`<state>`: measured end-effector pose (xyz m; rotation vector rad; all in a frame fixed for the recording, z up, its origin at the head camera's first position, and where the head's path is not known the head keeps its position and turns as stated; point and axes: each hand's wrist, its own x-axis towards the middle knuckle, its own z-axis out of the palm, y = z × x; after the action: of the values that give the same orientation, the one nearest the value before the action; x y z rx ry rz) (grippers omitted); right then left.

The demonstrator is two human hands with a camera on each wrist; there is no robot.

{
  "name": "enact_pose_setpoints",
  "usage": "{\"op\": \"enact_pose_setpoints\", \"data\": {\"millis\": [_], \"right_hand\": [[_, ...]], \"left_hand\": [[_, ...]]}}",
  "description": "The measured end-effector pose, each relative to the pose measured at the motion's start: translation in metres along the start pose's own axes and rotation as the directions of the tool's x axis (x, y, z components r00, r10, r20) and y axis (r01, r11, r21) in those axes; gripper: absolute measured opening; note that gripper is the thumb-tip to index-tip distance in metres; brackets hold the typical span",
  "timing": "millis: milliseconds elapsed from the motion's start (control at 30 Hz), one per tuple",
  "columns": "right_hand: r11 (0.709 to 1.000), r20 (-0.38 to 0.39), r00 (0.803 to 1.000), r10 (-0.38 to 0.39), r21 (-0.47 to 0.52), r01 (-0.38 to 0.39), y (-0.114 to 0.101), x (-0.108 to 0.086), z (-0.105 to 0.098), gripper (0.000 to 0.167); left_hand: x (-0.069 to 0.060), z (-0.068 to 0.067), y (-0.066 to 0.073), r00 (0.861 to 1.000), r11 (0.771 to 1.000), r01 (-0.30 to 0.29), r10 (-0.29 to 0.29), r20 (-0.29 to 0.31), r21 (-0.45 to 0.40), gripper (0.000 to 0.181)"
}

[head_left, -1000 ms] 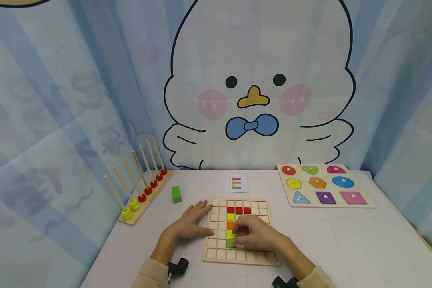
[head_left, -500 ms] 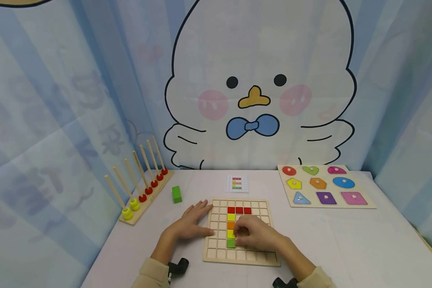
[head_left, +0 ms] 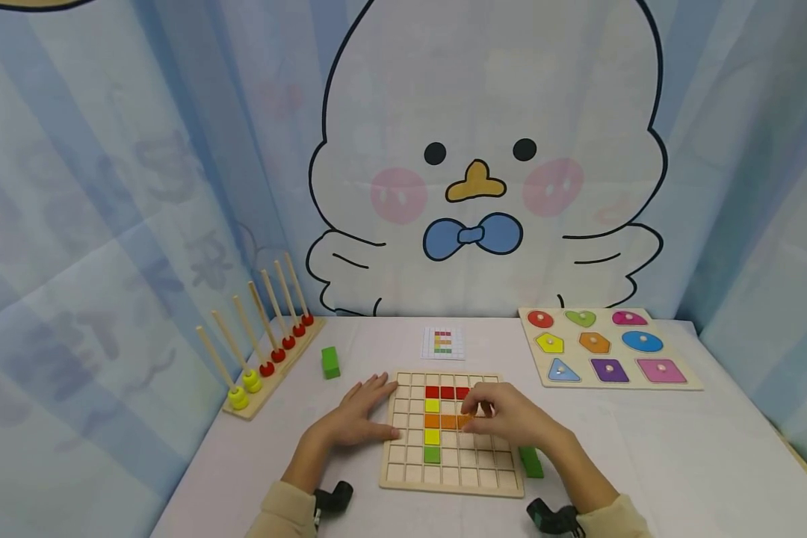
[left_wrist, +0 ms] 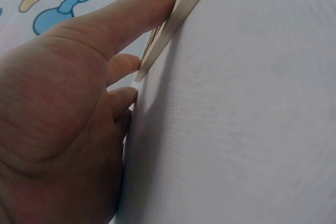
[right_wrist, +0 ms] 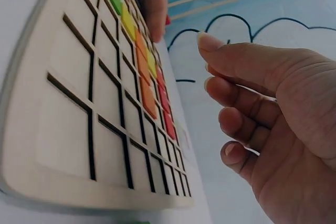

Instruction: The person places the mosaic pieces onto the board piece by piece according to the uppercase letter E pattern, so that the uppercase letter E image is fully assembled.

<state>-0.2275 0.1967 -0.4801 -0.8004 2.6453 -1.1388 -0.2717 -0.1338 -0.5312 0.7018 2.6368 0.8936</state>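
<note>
A wooden grid board (head_left: 403, 474) lies on the table. Set in its cells are red tiles (head_left: 447, 392), orange tiles (head_left: 447, 421) in a row, two yellow tiles (head_left: 432, 436) and a green tile (head_left: 432, 454). My left hand (head_left: 353, 418) rests at the board's left edge with fingers spread; the left wrist view shows its thumb (left_wrist: 142, 14) on the rim. Above the right end of the orange row is my right hand (head_left: 507, 415). In the right wrist view its fingers (right_wrist: 244, 98) are loosely bent, apart from the board, with nothing visible between them.
A small pattern card (head_left: 443, 344) lies behind the board. One green block (head_left: 330, 362) stands at the back left, another green block (head_left: 530, 462) beside the board's right edge. A pegged bead stand (head_left: 276, 373) is at left, a shape puzzle (head_left: 608, 377) at back right.
My right hand has moved right and away from me, from beside the lower yellow and green tiles to the orange row. More orange tiles and the right green block now show. The left hand is still.
</note>
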Motion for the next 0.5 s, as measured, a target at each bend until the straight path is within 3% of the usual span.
{"op": "enact_pose_setpoints", "data": {"millis": [267, 500], "right_hand": [[0.993, -0.036, 0.992, 0.119, -0.011, -0.120, 0.014, -0.013, -0.031, 0.022], [0.987, 0.026, 0.987, 0.159, -0.004, -0.159, 0.026, -0.025, -0.052, 0.021]], "left_hand": [[0.000, 0.000, 0.001, 1.000, 1.000, 0.006, -0.006, -0.003, 0.006, 0.094], [0.000, 0.000, 0.002, 1.000, 1.000, 0.003, -0.003, -0.001, 0.002, 0.093]]}}
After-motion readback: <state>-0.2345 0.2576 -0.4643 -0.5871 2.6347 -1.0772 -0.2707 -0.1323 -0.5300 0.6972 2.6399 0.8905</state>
